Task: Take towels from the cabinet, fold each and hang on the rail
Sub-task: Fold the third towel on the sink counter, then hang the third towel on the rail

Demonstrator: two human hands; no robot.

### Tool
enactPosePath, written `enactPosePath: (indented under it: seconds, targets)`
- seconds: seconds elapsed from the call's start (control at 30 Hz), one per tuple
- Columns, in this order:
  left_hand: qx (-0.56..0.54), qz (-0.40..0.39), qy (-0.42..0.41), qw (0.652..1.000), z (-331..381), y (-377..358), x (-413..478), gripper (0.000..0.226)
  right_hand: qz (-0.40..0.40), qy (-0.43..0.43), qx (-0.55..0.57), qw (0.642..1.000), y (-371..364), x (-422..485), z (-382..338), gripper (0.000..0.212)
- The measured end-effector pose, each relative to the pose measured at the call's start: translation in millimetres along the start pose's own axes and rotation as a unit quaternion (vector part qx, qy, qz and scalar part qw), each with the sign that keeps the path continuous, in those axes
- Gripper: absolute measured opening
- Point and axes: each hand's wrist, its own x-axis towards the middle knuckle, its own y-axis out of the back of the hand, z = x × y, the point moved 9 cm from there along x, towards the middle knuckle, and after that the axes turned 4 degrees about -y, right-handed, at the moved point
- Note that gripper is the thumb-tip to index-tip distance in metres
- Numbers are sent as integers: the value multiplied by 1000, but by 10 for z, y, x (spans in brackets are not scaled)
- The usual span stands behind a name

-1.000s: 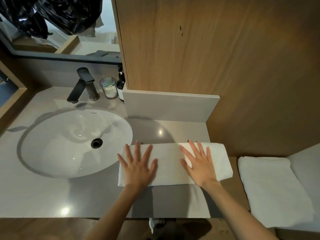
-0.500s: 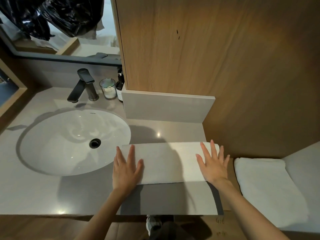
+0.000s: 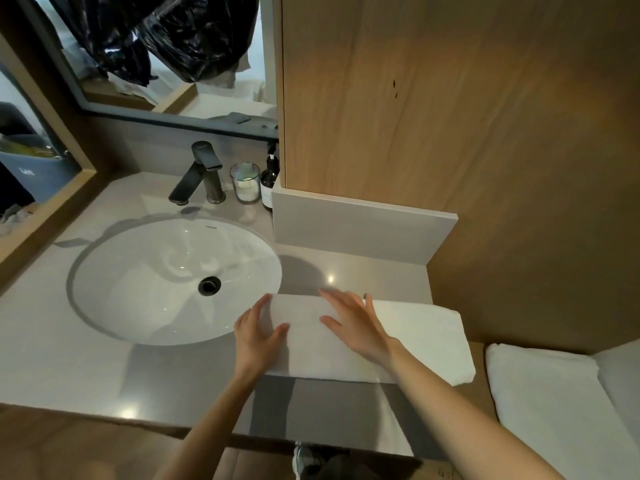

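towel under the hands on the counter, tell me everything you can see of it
A white, soft-looking terry towel, folded into a long flat band. It lies on the grey counter, just right of the sink, its long side running left to right, with its right end near the wooden wall. The left hand rests at its left end, thumb on top. The right hand lies flat on its middle, fingers spread. Its right half is uncovered.

Bathroom. Oval white ceramic sink basin set in grey stone countertop. Behind sink: dark metal lever faucet, clear glass tumbler, dark pump bottle, w/ framed wall mirror above. Folded white towel just R of sink.
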Motion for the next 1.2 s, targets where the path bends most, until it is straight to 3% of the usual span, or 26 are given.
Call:
enactPosePath:
  seconds: [0.17, 0.4, 0.53, 0.7, 0.87, 1.07, 1.13, 1.2]
  targets:
    - [-29, 7, -79, 996, 177, 58, 3, 59, 60, 13, 19, 998, 53, 190, -43, 51]
    - [-72, 11, -154, 985, 466, 154, 76, 57, 41, 7, 88, 995, 295, 167, -16, 55]
    - [-94, -21, -198, 975, 811, 215, 128, 52, 24, -11, 124, 992, 582, 56, -21, 47]
    - [-158, -74, -260, 950, 1503, 278, 52, 50, 122, -27, 195, 973, 1148, -425, -45, 23]
    - [-162, -131, -257, 944, 2155, 268, -108, 47, 222, -41, 213, 951, 1758, -1072, -60, 26]
    - [-157, -181, -289, 927, 2980, 255, -427, 18, 342, -68, 242, 905, 2460, -1968, -72, 17]
    - [-212, -207, -282, 913, 3216, 229, -540, 27, 374, -74, 249, 890, 2647, -2229, -79, 13]
    - [-259, -240, -267, 897, 3424, 141, -670, 51, 407, -80, 260, 872, 2819, -2488, -76, 16]
